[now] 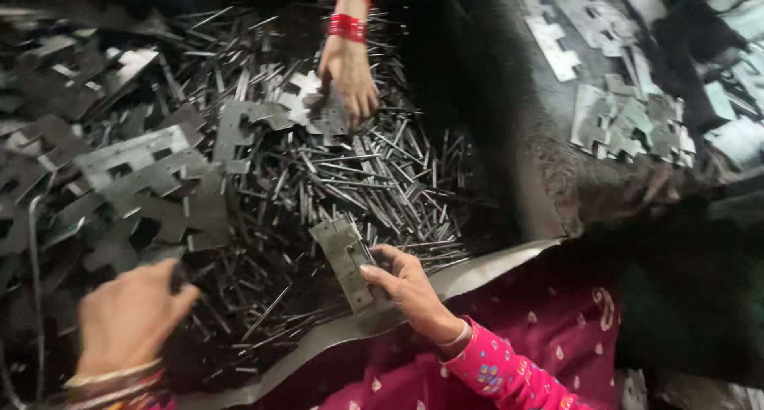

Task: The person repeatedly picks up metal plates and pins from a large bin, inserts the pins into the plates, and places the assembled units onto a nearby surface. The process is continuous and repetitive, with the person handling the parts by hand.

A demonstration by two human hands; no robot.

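Nearest, left hand (127, 318) closed on something unseen beside the pin heap (358, 179); right hand (410, 287) pinching one assembled hinge (344, 259) at its near edge; loose hinge plates (151, 179) beyond remain unassembled.

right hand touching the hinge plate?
Touching. The head view shows the right hand gripping the hinge plate, thumb and fingers wrapped on its lower edge above the pin pile.

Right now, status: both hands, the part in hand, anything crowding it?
Right hand grips a grey metal hinge plate. Left hand closed low over the pin pile, contents unclear. Another person's hand is picking plates across the pile.
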